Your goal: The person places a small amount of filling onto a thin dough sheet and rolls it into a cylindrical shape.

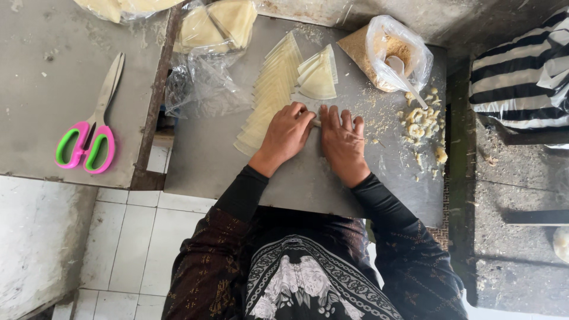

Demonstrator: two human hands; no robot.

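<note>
My left hand [287, 134] and my right hand [341, 141] lie side by side on a grey metal table [207, 154], both pressing down on a small pale pastry piece [316, 122] that shows only as a sliver between them. Just left of my left hand runs a fanned row of thin pale wrapper sheets [274, 89]. A short stack of folded triangular wrappers [319, 77] lies right behind my hands.
A clear bag of brown crumbly filling [385, 50] holds a white spoon [401, 72], with finished pale rolls [422, 121] beside it. Pink-and-green scissors [89, 133] rest on the left table. Bagged wrappers [213, 26] sit at the back. Striped cloth [521, 77] is at right.
</note>
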